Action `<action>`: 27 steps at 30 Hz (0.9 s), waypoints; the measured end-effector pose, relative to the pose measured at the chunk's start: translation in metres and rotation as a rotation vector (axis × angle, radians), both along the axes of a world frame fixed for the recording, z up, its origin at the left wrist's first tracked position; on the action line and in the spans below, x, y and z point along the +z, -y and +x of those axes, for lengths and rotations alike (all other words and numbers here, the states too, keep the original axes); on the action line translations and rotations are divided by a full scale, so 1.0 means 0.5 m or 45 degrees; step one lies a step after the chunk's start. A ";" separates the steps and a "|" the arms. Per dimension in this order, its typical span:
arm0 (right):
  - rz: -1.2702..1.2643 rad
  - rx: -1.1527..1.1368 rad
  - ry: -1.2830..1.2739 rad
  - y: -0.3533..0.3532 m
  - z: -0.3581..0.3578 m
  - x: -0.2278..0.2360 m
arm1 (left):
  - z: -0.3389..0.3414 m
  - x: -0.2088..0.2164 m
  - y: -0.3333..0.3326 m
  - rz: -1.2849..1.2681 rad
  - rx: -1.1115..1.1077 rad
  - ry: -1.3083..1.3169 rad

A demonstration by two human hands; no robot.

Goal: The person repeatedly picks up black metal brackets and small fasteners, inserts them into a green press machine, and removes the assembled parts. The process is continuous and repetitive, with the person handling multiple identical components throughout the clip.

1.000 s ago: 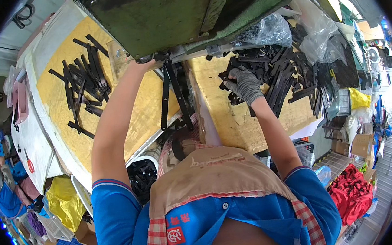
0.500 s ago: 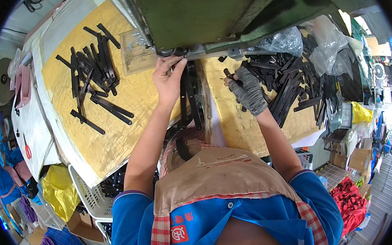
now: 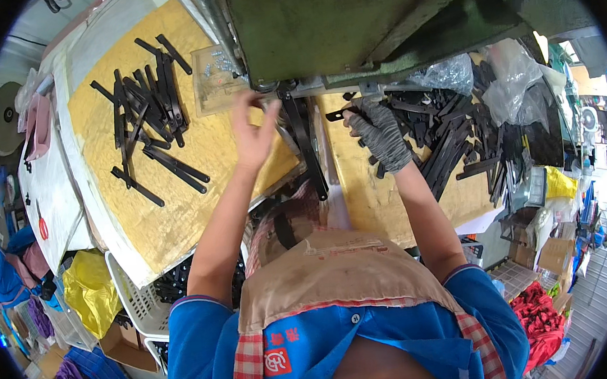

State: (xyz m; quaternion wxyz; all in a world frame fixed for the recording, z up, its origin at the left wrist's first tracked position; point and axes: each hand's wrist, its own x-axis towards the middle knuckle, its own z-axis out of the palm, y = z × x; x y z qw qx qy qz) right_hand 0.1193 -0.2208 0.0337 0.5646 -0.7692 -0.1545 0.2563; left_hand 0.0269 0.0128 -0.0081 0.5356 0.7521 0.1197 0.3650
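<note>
My left hand [image 3: 254, 132], bare and slightly smeared by motion, has its fingers apart with nothing seen in them. It is beside the work point under the green machine, left of long black metal strips [image 3: 307, 153] that extend from there toward me. My right hand [image 3: 383, 138], in a grey fingerless glove, pinches a small black metal bracket [image 3: 337, 116] over the right board. To its right lies a heap of black metal pieces [image 3: 446, 130]. A loose pile of black strips [image 3: 153, 94] covers part of the left yellow board [image 3: 109, 199].
The green machine body [image 3: 361, 18] overhangs the work area. Small silvery fasteners [image 3: 217, 63] lie in a shallow tray [image 3: 212, 96] at the left. Clear plastic bags [image 3: 514, 77] sit behind the right heap. A white basket [image 3: 137, 305] stands below the left board.
My left hand has come away from the machine, leftward and toward me, its fingers spreading. The black strips there have shifted. My right hand now extends a bracket toward the machine.
</note>
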 end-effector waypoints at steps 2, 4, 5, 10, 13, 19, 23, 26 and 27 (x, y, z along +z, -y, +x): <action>0.027 0.014 0.133 -0.033 0.013 0.043 | 0.011 0.002 -0.080 0.374 0.159 -0.103; -0.084 0.087 0.087 -0.069 0.034 0.045 | 0.024 0.002 -0.114 0.696 0.243 -0.275; -0.038 0.188 0.305 -0.087 0.071 -0.017 | 0.037 0.009 -0.118 0.841 0.237 -0.379; -0.286 0.472 0.983 -0.182 0.110 -0.092 | 0.072 0.008 -0.143 1.001 0.208 -0.493; -0.651 0.534 1.218 -0.217 0.098 -0.004 | 0.054 0.015 -0.158 0.753 0.174 -0.488; 0.442 0.037 -0.651 -0.171 0.135 -0.180 | -0.002 0.072 -0.108 -0.220 -0.228 -0.431; 0.565 -0.094 -0.998 -0.191 0.068 -0.047 | -0.030 0.072 -0.072 -0.498 -0.379 -0.354; 0.791 -0.062 -1.077 -0.178 0.071 -0.069 | -0.027 0.123 -0.034 -0.443 -0.391 -0.270; 0.815 -0.031 -1.106 -0.175 0.075 -0.073 | -0.021 0.121 -0.027 -0.447 -0.378 -0.202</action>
